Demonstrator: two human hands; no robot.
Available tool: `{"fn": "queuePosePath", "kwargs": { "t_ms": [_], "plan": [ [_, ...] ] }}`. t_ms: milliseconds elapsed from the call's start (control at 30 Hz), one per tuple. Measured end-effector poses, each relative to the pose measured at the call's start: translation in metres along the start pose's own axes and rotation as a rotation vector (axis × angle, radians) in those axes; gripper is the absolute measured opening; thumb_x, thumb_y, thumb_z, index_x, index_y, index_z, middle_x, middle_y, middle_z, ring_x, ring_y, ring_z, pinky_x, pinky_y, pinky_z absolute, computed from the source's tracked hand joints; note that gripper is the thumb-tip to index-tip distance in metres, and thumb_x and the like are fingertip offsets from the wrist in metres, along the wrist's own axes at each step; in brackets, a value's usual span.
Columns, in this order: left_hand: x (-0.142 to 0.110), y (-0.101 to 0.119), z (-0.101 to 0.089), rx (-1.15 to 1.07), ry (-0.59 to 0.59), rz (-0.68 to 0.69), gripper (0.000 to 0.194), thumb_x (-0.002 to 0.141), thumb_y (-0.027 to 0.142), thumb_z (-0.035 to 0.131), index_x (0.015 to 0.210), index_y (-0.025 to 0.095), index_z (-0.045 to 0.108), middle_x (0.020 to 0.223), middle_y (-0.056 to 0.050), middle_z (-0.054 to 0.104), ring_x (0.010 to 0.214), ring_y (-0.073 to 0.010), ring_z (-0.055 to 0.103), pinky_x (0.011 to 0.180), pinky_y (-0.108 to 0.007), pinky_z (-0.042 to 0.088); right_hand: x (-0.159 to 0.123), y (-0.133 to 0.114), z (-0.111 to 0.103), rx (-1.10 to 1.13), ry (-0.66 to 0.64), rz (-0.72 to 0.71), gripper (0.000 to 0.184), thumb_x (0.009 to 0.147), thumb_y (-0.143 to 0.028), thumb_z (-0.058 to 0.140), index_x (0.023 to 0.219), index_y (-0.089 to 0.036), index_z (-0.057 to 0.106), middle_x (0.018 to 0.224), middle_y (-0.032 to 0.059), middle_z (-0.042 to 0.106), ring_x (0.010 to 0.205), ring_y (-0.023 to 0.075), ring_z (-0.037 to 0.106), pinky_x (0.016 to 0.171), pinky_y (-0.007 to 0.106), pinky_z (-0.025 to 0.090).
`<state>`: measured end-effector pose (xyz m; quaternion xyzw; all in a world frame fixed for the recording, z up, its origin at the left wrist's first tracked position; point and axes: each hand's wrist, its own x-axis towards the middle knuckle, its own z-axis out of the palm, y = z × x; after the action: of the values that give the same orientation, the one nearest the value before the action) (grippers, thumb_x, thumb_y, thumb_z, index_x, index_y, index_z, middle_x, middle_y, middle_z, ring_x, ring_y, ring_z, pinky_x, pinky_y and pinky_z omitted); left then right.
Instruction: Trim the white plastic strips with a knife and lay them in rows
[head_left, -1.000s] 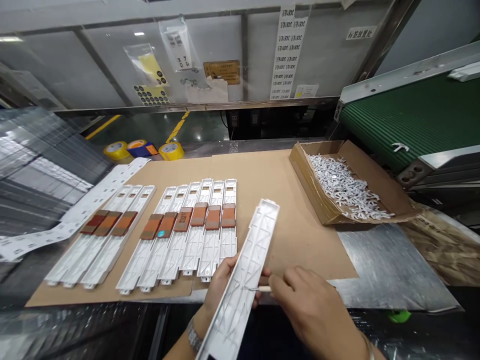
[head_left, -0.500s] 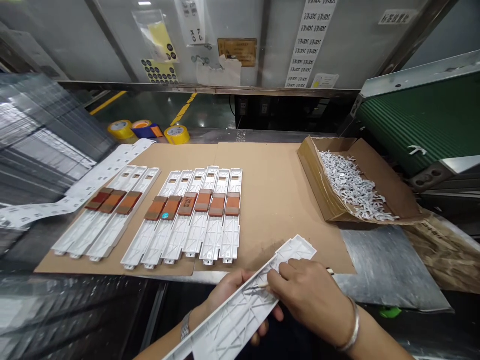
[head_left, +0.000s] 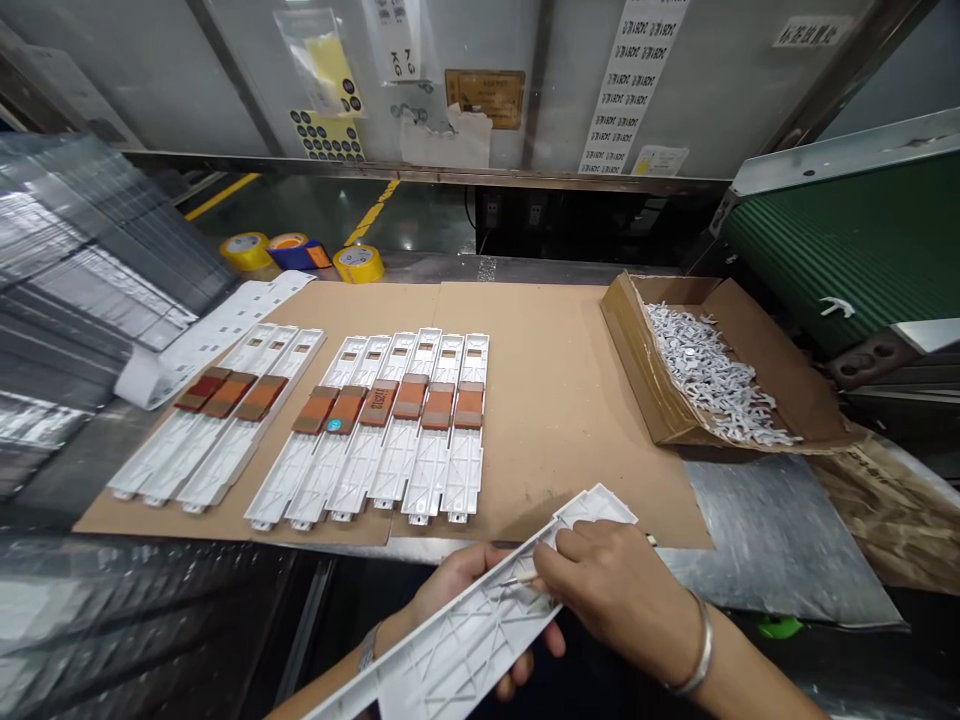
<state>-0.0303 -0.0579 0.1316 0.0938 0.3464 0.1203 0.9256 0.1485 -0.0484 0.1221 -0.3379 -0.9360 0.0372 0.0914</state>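
A long white plastic panel (head_left: 465,640) with ribbed bracing slants up to the right, held in front of me. My left hand (head_left: 461,585) grips it from beneath at its left edge, with fingertips showing past the lower right side. Over the panel's upper part, my right hand (head_left: 607,580) is closed on a slim tool with a metal tip (head_left: 517,581). The tip lies against the ribs, and a bit of the tool's other end pokes out behind the hand. Whether it is a knife or a scraper I cannot tell.
Several similar white panels (head_left: 427,470) with reddish-brown blocks (head_left: 410,397) lie on cardboard (head_left: 547,380). A carton (head_left: 637,370) of small white plastic parts (head_left: 712,380) stands right, beside a green conveyor (head_left: 870,240). Tape rolls (head_left: 358,263) and a label strip (head_left: 225,325) sit back left.
The view has shifted slightly. The tool's tip and my right hand have moved a little down and right with the panel; both hands keep their hold.
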Motion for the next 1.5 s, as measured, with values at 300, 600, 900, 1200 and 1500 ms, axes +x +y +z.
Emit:
{"fn": "queuePosePath", "kwargs": {
  "t_ms": [300,600,900,1200,1500],
  "plan": [
    [0.004,0.000,-0.011,0.054,0.024,-0.103,0.062,0.088,0.034,0.017,0.068,0.002,0.067,0.044,-0.005,0.056,0.037,-0.0093,0.051,0.037,-0.018,0.036,0.006,-0.004,0.001,-0.041,0.041,0.040,0.015,0.086,-0.019,0.052,0.072,-0.022,0.047,0.060,-0.0038,0.055,0.052,0.0145,0.048,0.053,0.030,0.022],
    [-0.004,0.005,-0.005,0.029,0.010,-0.068,0.061,0.089,0.029,0.017,0.066,0.002,0.066,0.046,-0.005,0.057,0.038,-0.0072,0.052,0.037,-0.016,0.037,0.011,-0.001,0.002,0.010,-0.014,-0.027,0.017,0.089,-0.022,0.050,0.072,-0.021,0.048,0.061,-0.0042,0.056,0.053,0.0126,0.049,0.053,0.029,0.022],
    [-0.003,0.004,-0.013,0.010,-0.019,-0.073,0.062,0.088,0.031,0.015,0.065,0.001,0.065,0.047,-0.005,0.057,0.037,-0.0085,0.052,0.036,-0.018,0.034,0.016,0.000,0.009,0.040,0.002,-0.046,0.020,0.092,-0.026,0.045,0.073,-0.022,0.049,0.061,-0.0041,0.054,0.053,0.0135,0.045,0.053,0.030,0.022],
    [-0.012,0.007,-0.033,-0.099,-0.010,0.057,0.062,0.089,0.030,0.012,0.078,0.005,0.068,0.071,-0.009,0.067,0.045,-0.0102,0.058,0.039,-0.019,0.043,0.015,0.014,0.005,0.255,0.329,0.101,0.019,0.093,-0.022,0.039,0.087,-0.018,0.056,0.066,0.0008,0.055,0.059,0.0132,0.050,0.055,0.025,0.035],
    [-0.035,0.011,-0.061,-0.206,-0.254,0.293,0.051,0.082,0.039,0.033,0.102,0.004,0.063,0.082,-0.014,0.069,0.054,-0.0146,0.062,0.047,-0.020,0.045,-0.009,0.088,0.101,-0.072,0.315,0.735,0.059,0.091,-0.053,0.024,0.105,-0.013,0.065,0.078,0.0128,0.061,0.075,0.0279,0.055,0.071,0.043,0.044]
  ]
}}
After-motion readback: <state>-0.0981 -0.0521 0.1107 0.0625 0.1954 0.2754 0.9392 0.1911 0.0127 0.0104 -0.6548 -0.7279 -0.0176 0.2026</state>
